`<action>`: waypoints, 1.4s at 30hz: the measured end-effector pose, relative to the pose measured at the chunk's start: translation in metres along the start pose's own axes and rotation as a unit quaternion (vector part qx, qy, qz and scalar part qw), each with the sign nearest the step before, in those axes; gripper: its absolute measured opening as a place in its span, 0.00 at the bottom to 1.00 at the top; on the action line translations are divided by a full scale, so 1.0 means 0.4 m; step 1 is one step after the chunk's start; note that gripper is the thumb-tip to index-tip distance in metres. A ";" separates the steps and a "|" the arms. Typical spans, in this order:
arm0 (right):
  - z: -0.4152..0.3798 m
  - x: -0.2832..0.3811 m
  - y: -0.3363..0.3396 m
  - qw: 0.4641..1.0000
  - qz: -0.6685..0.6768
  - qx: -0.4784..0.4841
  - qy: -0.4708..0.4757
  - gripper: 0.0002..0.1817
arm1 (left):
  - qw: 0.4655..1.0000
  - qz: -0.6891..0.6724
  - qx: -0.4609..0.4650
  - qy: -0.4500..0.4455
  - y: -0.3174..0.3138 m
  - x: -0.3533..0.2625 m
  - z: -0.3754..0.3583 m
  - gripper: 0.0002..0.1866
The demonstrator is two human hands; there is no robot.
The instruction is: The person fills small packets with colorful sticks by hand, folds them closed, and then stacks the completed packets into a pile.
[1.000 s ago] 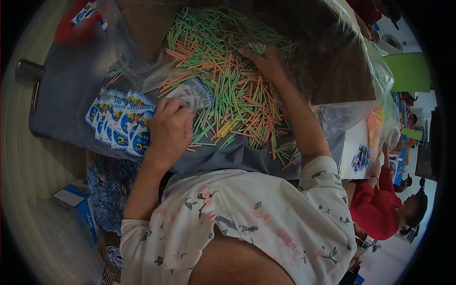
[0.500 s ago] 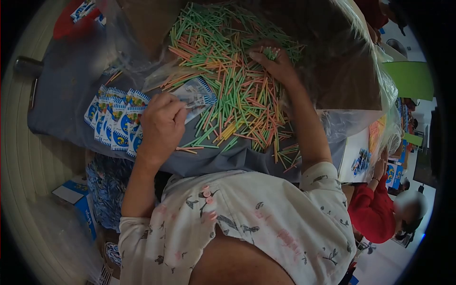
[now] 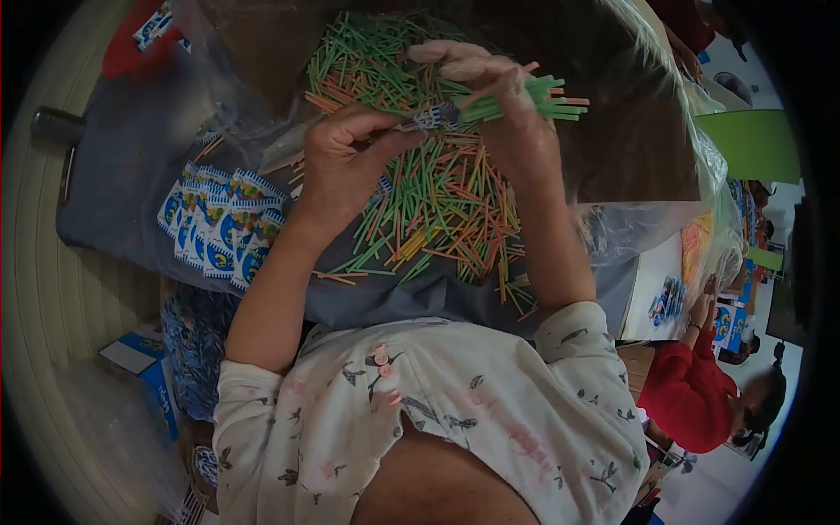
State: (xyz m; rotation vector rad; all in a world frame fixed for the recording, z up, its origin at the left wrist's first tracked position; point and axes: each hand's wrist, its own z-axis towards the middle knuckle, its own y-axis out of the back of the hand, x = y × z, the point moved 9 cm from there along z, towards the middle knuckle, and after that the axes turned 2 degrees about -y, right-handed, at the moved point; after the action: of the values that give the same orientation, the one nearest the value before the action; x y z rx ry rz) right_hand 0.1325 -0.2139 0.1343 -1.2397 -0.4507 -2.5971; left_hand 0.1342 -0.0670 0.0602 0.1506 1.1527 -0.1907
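Observation:
My left hand (image 3: 343, 166) pinches a small printed plastic packet (image 3: 435, 116) with a blue-and-white striped end. In my right hand (image 3: 516, 131) is a bunch of thin candy sticks (image 3: 558, 103), mostly green with a few pink. The inner ends of the bunch meet the striped end of the packet. Below both hands spreads a big heap of loose green, pink and yellow sticks (image 3: 429, 192). Part of another packet (image 3: 382, 188) shows on the heap, partly hidden by my left hand.
Filled blue-and-white packets (image 3: 219, 223) lie in overlapping rows on the grey cloth (image 3: 122, 175) at left. A cardboard box wall (image 3: 630, 114) with clear plastic stands at right. A person in red (image 3: 687, 394) works at another table. A metal cylinder (image 3: 57, 125) sits far left.
My right hand has lifted the bunch of sticks from the heap and turned it sideways. My left hand has moved up and right with the packet, bringing it to the sticks.

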 end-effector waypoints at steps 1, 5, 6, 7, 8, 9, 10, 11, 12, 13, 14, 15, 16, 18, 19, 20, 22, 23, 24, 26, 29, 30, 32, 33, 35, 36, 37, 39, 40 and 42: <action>-0.009 -0.029 -0.004 0.998 -0.003 -0.007 -0.060 0.26 | 0.999 -0.052 -0.002 -0.013 -0.008 0.008 0.003 0.07; -0.033 -0.078 -0.001 0.985 -0.012 -0.047 -0.163 0.28 | 0.999 -0.038 -0.004 -0.025 -0.026 0.017 0.006 0.08; -0.039 -0.082 0.020 0.976 0.116 -0.090 -0.162 0.27 | 0.999 -0.031 -0.002 -0.015 -0.029 0.020 0.005 0.08; -0.046 -0.090 0.038 0.948 0.241 -0.131 -0.159 0.27 | 1.000 -0.025 -0.001 -0.005 -0.030 0.025 0.003 0.08; -0.043 -0.086 0.048 0.948 0.243 -0.132 -0.160 0.27 | 1.000 -0.025 -0.001 -0.003 -0.029 0.029 0.003 0.08; -0.027 -0.057 0.054 0.949 0.270 -0.111 -0.116 0.27 | 1.000 -0.027 0.003 -0.002 -0.029 0.033 0.003 0.08; -0.019 -0.031 0.058 0.948 0.295 -0.091 -0.072 0.27 | 0.999 -0.031 0.009 -0.001 -0.031 0.035 0.003 0.08; -0.021 -0.032 0.060 0.949 0.294 -0.093 -0.071 0.27 | 0.999 -0.032 0.011 -0.001 -0.033 0.032 0.006 0.08; -0.023 -0.044 0.049 0.955 0.268 -0.079 -0.097 0.26 | 1.000 -0.014 0.013 -0.003 -0.033 0.025 0.009 0.08; -0.024 -0.057 0.035 0.960 0.243 -0.063 -0.124 0.26 | 1.000 0.003 0.013 -0.005 -0.032 0.020 0.011 0.09; -0.024 -0.059 0.024 0.960 0.243 -0.062 -0.123 0.26 | 1.000 0.003 0.012 -0.006 -0.031 0.019 0.013 0.09; -0.027 -0.067 0.013 0.973 0.167 -0.065 -0.142 0.26 | 1.000 -0.013 0.010 0.004 -0.030 0.023 0.014 0.09; -0.031 -0.075 0.009 0.981 0.091 -0.066 -0.160 0.26 | 0.999 -0.030 0.006 0.015 -0.027 0.028 0.014 0.09; -0.035 -0.086 0.008 0.980 0.075 -0.074 -0.170 0.27 | 1.000 -0.026 0.004 0.014 -0.022 0.037 0.010 0.09; -0.039 -0.091 0.012 0.978 0.058 -0.084 -0.181 0.28 | 1.000 -0.023 0.005 0.013 -0.022 0.039 0.008 0.09; -0.040 -0.090 0.015 0.978 0.058 -0.085 -0.181 0.28 | 1.000 -0.023 0.006 0.014 -0.023 0.039 0.006 0.09; -0.049 -0.112 0.024 0.914 0.317 -0.133 -0.215 0.29 | 1.000 -0.006 -0.009 0.009 -0.019 0.033 0.003 0.09; -0.050 -0.116 0.038 0.914 0.317 -0.131 -0.216 0.29 | 1.000 -0.007 -0.011 0.008 -0.016 0.036 0.004 0.09; -0.042 -0.105 0.051 0.916 0.342 -0.111 -0.176 0.29 | 1.000 -0.010 -0.008 0.008 -0.012 0.040 0.005 0.10; -0.034 -0.089 0.050 0.916 0.367 -0.090 -0.137 0.30 | 1.000 -0.013 -0.007 0.010 -0.003 0.041 0.001 0.10; -0.032 -0.070 0.021 0.956 0.239 -0.090 -0.147 0.31 | 1.000 0.016 0.026 0.007 -0.014 0.035 0.001 0.11; -0.036 -0.076 0.008 0.960 0.191 -0.108 -0.171 0.31 | 1.000 0.008 0.023 0.013 -0.014 0.039 0.000 0.10; -0.039 -0.084 0.005 0.962 0.144 -0.124 -0.194 0.31 | 1.000 0.001 0.018 0.018 -0.014 0.040 -0.001 0.10; -0.046 -0.100 0.001 0.956 0.143 -0.125 -0.223 0.30 | 1.000 0.018 0.022 0.008 -0.015 0.033 -0.001 0.10; -0.056 -0.123 -0.001 0.949 0.143 -0.125 -0.252 0.29 | 0.999 0.035 0.025 0.000 -0.015 0.024 -0.001 0.10; -0.061 -0.139 0.004 0.942 0.155 -0.133 -0.265 0.29 | 0.999 0.041 0.025 -0.005 -0.015 0.020 -0.001 0.10; -0.067 -0.152 0.008 0.936 0.166 -0.142 -0.277 0.28 | 0.999 0.046 0.026 -0.009 -0.016 0.016 -0.001 0.10; -0.075 -0.152 0.008 0.943 0.129 -0.134 -0.276 0.27 | 0.999 0.038 0.024 -0.005 -0.019 0.025 -0.001 0.10; -0.076 -0.147 0.007 0.948 0.092 -0.126 -0.276 0.26 | 0.999 0.029 0.022 0.000 -0.021 0.031 0.000 0.09; -0.066 -0.113 -0.018 0.954 0.014 -0.095 -0.285 0.27 | 0.999 -0.031 0.018 0.031 -0.036 0.047 0.001 0.09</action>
State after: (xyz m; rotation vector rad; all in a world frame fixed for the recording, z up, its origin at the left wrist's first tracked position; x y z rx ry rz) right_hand 0.1391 -0.2136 0.0817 -2.0516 -0.2728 -2.2637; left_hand 0.1386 -0.0823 0.0427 0.1534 1.2177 -0.2629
